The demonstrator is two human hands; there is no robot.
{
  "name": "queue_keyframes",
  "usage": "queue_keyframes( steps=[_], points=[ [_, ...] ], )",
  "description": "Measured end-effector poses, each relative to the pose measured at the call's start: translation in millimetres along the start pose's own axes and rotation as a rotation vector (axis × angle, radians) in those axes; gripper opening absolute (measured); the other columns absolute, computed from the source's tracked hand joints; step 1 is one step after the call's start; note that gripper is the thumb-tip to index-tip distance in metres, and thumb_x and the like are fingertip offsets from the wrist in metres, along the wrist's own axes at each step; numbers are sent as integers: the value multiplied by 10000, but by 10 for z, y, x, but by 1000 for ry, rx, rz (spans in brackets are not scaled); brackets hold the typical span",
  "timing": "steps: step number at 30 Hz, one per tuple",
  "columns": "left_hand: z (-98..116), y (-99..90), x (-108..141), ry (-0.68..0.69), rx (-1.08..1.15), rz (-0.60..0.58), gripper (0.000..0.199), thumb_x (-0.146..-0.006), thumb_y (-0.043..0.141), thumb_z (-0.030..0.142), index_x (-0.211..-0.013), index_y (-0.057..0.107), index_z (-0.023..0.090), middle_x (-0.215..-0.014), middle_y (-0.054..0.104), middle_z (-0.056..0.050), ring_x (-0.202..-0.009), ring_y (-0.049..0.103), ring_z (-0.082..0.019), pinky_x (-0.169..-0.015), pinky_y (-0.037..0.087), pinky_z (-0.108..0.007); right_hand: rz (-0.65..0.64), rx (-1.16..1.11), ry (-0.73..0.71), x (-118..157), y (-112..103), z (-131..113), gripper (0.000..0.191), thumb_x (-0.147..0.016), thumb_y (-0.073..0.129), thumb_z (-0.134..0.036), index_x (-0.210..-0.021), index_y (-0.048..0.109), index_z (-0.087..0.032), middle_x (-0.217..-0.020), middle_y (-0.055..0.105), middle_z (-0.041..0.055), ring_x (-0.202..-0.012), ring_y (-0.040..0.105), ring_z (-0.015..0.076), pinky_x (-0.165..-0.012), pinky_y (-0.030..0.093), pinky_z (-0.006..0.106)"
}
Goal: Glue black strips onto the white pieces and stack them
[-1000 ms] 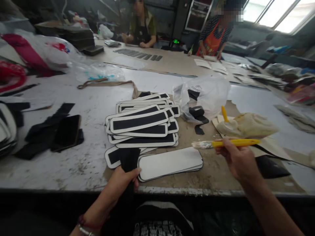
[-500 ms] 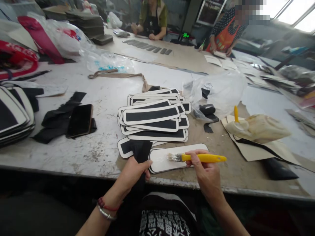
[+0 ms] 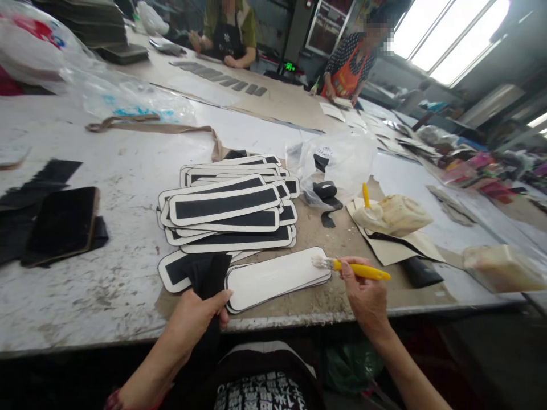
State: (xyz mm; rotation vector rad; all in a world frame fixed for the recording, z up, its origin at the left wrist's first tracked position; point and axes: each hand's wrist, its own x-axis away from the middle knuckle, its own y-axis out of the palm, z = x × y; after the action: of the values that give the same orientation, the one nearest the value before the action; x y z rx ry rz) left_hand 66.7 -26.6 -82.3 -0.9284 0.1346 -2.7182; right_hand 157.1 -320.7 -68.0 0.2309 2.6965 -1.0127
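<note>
My right hand [image 3: 365, 293] is closed round the yellow handle of a paint brush [image 3: 359, 269]. The pale-smeared bristles touch the right end of a long white rounded panel [image 3: 277, 277], the top one of a small stack at the table's front edge. My left hand [image 3: 199, 313] grips a strip of black fabric [image 3: 213, 279], its thumb lying on the panel's left end. Just behind lies an untidy pile of white panels with black centres [image 3: 226, 206]. One such panel [image 3: 175, 272] sits partly under the black fabric.
A phone [image 3: 64, 221] lies on black scraps at left. To the right are a plastic bag [image 3: 346, 165], a cut-open container [image 3: 393, 215] with a yellow handle in it, and a yellowish block-like container [image 3: 504, 267]. Two people [image 3: 231, 40] [image 3: 348, 68] work across the table.
The brush has moved along the white panel from near its left part to its right end. My left hand still holds the black strip. The view has turned to the right.
</note>
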Motion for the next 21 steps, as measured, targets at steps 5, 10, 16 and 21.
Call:
queue_keyframes(
  steps=[5,10,16,21],
  points=[
    [58,19,31,-22,-21,32,427,-563,615,554,-357,564,182,-425,589,-81,-456,521,-186,-529,413,-288,31,109,-250,-38,-77,-26,178,-908,535,-332,-912,608,-169,-855,638,60,-779,627,185,-726,523,319],
    [-37,34,-16,13,8,58,414,-566,625,539,-359,539,191,-416,581,-70,-433,502,-177,-500,406,-283,54,162,-462,-41,-93,-85,87,-914,536,-218,-952,594,-165,-877,642,64,-835,628,174,-794,524,298],
    [-84,19,-41,19,25,43,392,-575,650,530,-408,549,191,-426,587,-55,-449,517,-187,-512,407,-290,-28,310,-662,76,7,-86,116,-902,542,-149,-1008,590,-141,-919,660,104,-884,630,216,-811,524,354],
    [-50,16,20,58,-3,12,424,-670,623,497,-414,565,164,-445,597,-79,-489,540,-190,-554,421,-289,-121,115,-592,387,272,-421,139,-902,513,-135,-1005,597,-175,-907,668,88,-886,631,215,-800,528,355]
  ],
)
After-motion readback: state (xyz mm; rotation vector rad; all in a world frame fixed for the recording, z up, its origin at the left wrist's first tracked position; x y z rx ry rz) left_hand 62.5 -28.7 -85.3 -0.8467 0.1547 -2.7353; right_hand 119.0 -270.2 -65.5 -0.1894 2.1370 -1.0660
